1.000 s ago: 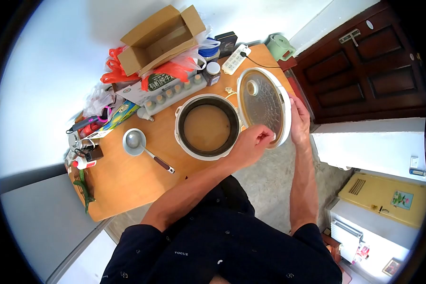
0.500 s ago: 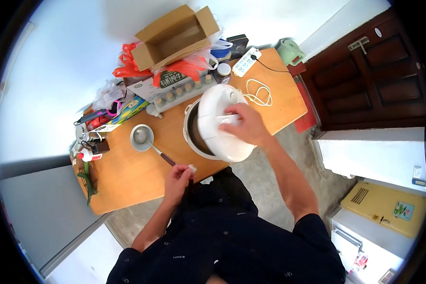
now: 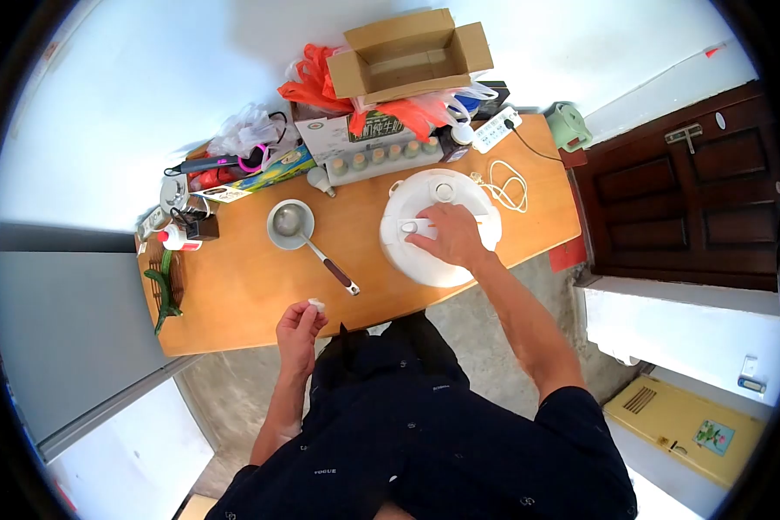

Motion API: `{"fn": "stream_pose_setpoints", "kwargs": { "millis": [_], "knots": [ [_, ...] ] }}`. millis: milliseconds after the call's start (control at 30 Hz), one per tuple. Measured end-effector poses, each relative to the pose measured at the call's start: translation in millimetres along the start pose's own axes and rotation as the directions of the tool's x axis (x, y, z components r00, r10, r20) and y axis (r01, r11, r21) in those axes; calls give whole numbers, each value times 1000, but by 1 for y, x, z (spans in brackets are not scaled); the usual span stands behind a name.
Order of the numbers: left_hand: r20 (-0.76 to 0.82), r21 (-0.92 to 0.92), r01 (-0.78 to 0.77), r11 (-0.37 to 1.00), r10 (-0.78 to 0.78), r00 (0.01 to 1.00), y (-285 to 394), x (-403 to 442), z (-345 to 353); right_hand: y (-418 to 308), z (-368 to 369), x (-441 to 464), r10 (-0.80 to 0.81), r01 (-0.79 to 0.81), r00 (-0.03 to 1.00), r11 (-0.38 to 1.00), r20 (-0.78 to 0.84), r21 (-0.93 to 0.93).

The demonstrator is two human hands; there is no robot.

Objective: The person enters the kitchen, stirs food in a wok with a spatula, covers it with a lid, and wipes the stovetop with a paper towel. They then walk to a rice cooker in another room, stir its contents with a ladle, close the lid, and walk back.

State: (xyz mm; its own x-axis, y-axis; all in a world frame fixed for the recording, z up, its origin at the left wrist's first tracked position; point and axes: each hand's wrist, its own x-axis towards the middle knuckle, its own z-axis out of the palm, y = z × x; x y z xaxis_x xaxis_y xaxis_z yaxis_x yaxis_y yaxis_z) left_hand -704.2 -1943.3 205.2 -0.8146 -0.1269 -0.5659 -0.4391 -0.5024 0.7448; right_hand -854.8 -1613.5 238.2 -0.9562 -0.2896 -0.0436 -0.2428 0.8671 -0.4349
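A round white rice cooker stands near the table's front edge, covered by its white lid [image 3: 412,251]. My right hand [image 3: 453,236] is on top of the lid, with fingers and thumb closed around its raised handle. My left hand [image 3: 299,334] hovers by the table edge, pinching a small crumpled white thing [image 3: 317,305], perhaps tissue; its kind is unclear. Between the hands, a ladle [image 3: 332,267] with a brown and white handle rests with its head in a grey-white bowl [image 3: 272,237]. The pot's inside is hidden beneath the lid.
Behind the cooker are a bottle tray [image 3: 375,169], an open cardboard box [image 3: 412,65], red bags [image 3: 310,82] and a light bulb [image 3: 320,179]. A power strip [image 3: 497,130] with white cord [image 3: 516,195] lies right; cucumbers [image 3: 160,290] lie far left.
The lid, tilted over the partly uncovered pot before, now lies level and covers it, with my right hand still on it. My left hand has moved away from the ladle handle. The view has shifted.
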Motion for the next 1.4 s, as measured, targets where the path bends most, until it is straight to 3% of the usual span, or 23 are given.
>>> {"fn": "stream_pose_setpoints", "kwargs": {
  "millis": [333, 500, 633, 700, 833, 900, 967, 1000, 1067, 1267, 1400],
  "knots": [
    [104, 11, 28, 1000, -29, 994, 25, 3, -15, 21, 21, 6, -189, 194, 978, 980, -91, 51],
    [242, 29, 52, 998, -58, 969, 37, 5, -8, 14, 22, 2, -141, 144, 987, 989, -78, 37],
    [384, 108, 46, 993, -84, 919, 42, 0, 5, -8, 19, -14, 22, -24, 1000, 991, -17, -128],
    [429, 136, 31, 990, -87, 899, 44, -7, 11, -23, 24, -26, -146, 56, 929, 964, -340, -260],
    [503, 160, -5, 987, -77, 861, 33, -26, 26, -70, 49, -92, 108, -80, 834, 994, -541, 75],
    [520, 201, 12, 979, -117, 846, 17, -34, 30, -97, 62, -140, 397, -213, 839, 869, -372, 446],
    [546, 258, 37, 965, -178, 819, 0, -47, 44, -114, 70, -190, 541, -310, 835, 614, -100, 726],
    [557, 280, 99, 955, -246, 793, -16, -58, 60, -120, 72, -228, 610, -335, 782, 587, -130, 737],
    [545, 321, 147, 936, -309, 779, -44, -92, 80, -133, 73, -291, 635, -170, 773, 223, -10, 960],
    [658, 394, 215, 894, -438, 613, -116, -182, 153, -118, 71, -439, 767, 12, 641, -48, 30, 999],
    [729, 465, 174, 868, -487, 480, -174, -237, 192, -105, 60, -521, 848, 154, 529, -130, 29, 980]
  ]
}}
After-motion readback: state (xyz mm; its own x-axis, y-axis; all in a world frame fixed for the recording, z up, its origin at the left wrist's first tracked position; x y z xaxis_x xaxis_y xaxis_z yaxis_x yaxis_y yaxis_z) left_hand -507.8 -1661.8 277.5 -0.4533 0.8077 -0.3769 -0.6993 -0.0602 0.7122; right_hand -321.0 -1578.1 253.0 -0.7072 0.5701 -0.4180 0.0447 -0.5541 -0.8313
